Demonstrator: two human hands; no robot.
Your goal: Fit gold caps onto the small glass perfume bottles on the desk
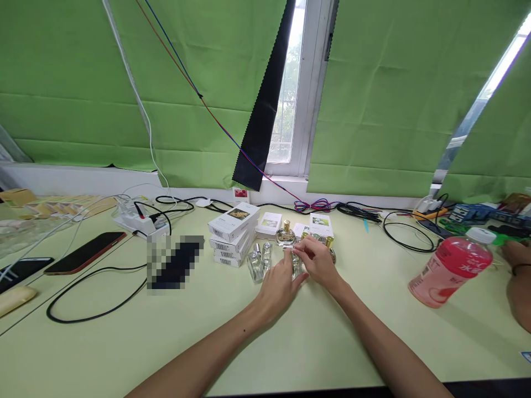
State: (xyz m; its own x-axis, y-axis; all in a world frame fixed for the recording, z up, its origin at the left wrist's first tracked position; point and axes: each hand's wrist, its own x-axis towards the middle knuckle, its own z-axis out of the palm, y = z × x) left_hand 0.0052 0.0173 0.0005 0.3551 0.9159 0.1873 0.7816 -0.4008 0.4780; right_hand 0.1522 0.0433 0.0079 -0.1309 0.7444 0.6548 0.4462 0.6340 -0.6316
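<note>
Near the middle of the table, my left hand (279, 284) is closed around a small clear glass bottle (296, 266), partly hidden by the fingers. My right hand (317, 260) pinches at the top of that bottle, its fingertips touching a small pale piece too small to name. Two glass bottles (256, 264) stand just left of my left hand. A round bottle with a gold top (286, 235) is behind my hands, and more gold-topped bottles (329, 243) are partly hidden behind my right hand. White boxes (235, 221) are stacked to the left.
More white boxes (321, 224) lie behind the bottles. A pink drink bottle (450, 270) stands at the right, near another person's arm (519, 293). Phones (85, 253), a power strip (139, 219) and black cables (68, 318) lie at the left. Coiled cable (359, 212) runs along the wall.
</note>
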